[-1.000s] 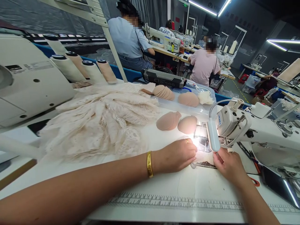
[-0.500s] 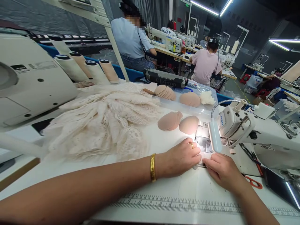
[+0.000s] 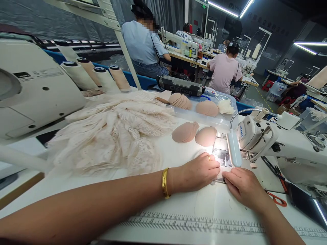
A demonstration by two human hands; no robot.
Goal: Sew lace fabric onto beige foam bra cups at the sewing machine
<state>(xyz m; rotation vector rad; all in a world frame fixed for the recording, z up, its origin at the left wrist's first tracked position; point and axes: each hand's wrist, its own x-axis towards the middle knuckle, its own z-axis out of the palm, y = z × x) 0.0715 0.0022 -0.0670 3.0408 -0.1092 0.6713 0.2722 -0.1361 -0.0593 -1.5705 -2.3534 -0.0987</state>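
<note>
Cream lace (image 3: 112, 136) lay in a big soft heap on the white table (image 3: 178, 204), well to the left of where the person was working. Both hands were down on the table, right in front of the sewing machine (image 3: 276, 146), under its bright little lamp (image 3: 233, 149).

A small thin piece (image 3: 217, 181) lay flat between the two hands. Its long side ran from left to right, from one hand to the other. The left hand (image 3: 196, 172) had its fingers curled and pressed down on the left end. The right hand (image 3: 242, 185) had its fingertips pressed down on the right end. I could not tell if either hand was pinching it or only holding it flat, because the fingers hid most of it. Both hands were touching it, so neither was nearer. The needle part of the machine was just behind the piece, away from the person.

I counted two tan cups (image 3: 195, 133) lying side by side on the table, just past the left hand. More of them sat in a clear tray (image 3: 204, 119) behind, one stack and one lying alone. Four spools of thread (image 3: 94, 76) stood in a row at the back left. One red pair of scissors (image 3: 276, 199) lay to the right of the right hand. One gold bangle (image 3: 165, 182) was on the left wrist, and one ring (image 3: 208, 158) was on a left finger. Two other people sat at machines far behind, with their backs turned.
</note>
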